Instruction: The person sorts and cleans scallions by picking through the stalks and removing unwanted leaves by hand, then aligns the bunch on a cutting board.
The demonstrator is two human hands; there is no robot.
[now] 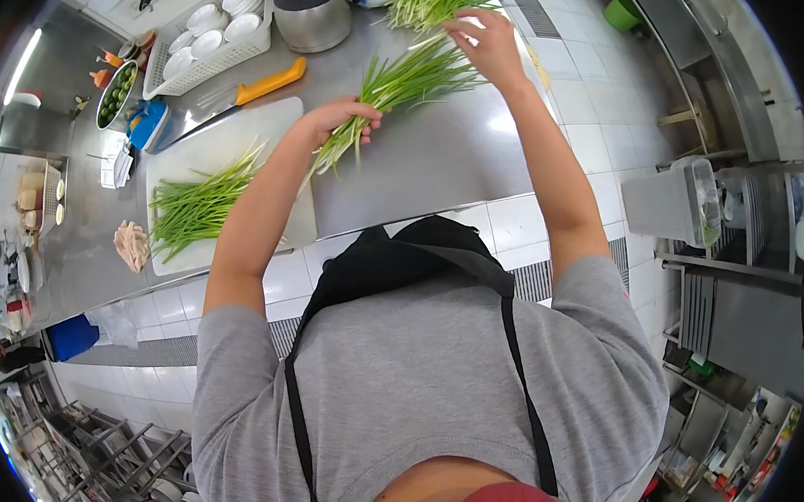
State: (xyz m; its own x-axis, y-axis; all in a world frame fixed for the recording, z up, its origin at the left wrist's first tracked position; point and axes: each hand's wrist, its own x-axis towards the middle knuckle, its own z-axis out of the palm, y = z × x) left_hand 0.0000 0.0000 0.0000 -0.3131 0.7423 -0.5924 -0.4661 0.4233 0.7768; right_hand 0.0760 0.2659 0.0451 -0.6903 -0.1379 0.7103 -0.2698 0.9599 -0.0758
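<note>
My left hand [347, 121] is wrapped round the near end of a bunch of long green stalks [412, 79], which lies slantwise above the steel counter [407, 173]. My right hand [488, 45] is at the far end of that bunch, fingers bent; whether they pinch a stalk is too small to tell. Just beyond it lies a pile of more green stalks [436, 0]. On the white cutting board [286, 189] at the left rests another bunch [198, 206]. An orange-handled knife [270, 82] lies along the board's far edge.
A white basket [206, 69] of small white bowls and a steel jug [312, 25] stand at the back. Left of the board are a bowl of green fruit [117, 96], a blue object [147, 123] and a crumpled cloth-like item [131, 245]. The counter's front edge is near my apron.
</note>
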